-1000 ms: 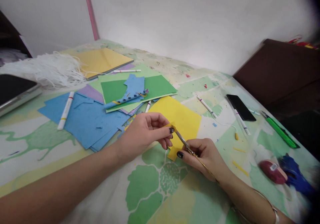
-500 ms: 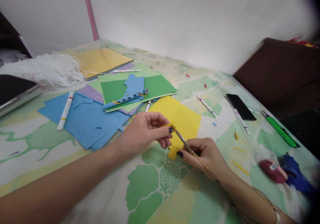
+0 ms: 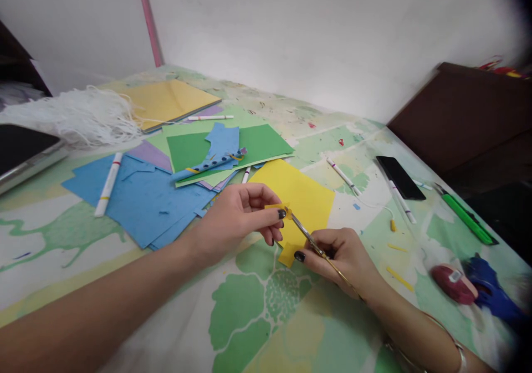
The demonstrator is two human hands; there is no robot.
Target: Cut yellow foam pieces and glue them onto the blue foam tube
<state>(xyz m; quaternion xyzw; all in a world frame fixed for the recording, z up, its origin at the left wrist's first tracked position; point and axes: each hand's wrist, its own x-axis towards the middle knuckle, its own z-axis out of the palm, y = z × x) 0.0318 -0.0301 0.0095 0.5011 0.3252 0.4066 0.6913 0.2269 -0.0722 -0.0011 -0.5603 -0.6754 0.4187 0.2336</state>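
Between its thumb and fingers, my left hand (image 3: 249, 215) pinches a small cut piece of yellow paper (image 3: 272, 207). My right hand (image 3: 338, 259) is closed around a pair of scissors (image 3: 302, 230), whose blade tips meet the small piece beside my left thumb. Its handle loops are mostly hidden in my palm. Another yellow strip (image 3: 287, 255) is by my right thumb; whether I hold it or it lies on the table I cannot tell. Under and behind both hands lies a larger yellow sheet (image 3: 305, 193).
Blue sheets (image 3: 153, 212) and green sheets (image 3: 270, 143) lie at left and behind, with a dotted blue paper shape (image 3: 220, 154) on top. White string (image 3: 78, 115) is heaped far left. A phone (image 3: 400, 178), a green cutter (image 3: 467, 218) and a blue tape dispenser (image 3: 488, 287) sit right.
The small yellow piece now shows more to the left, above my left fingers. My left hand has shifted very slightly left; my right hand and the scissors stay nearly in place.
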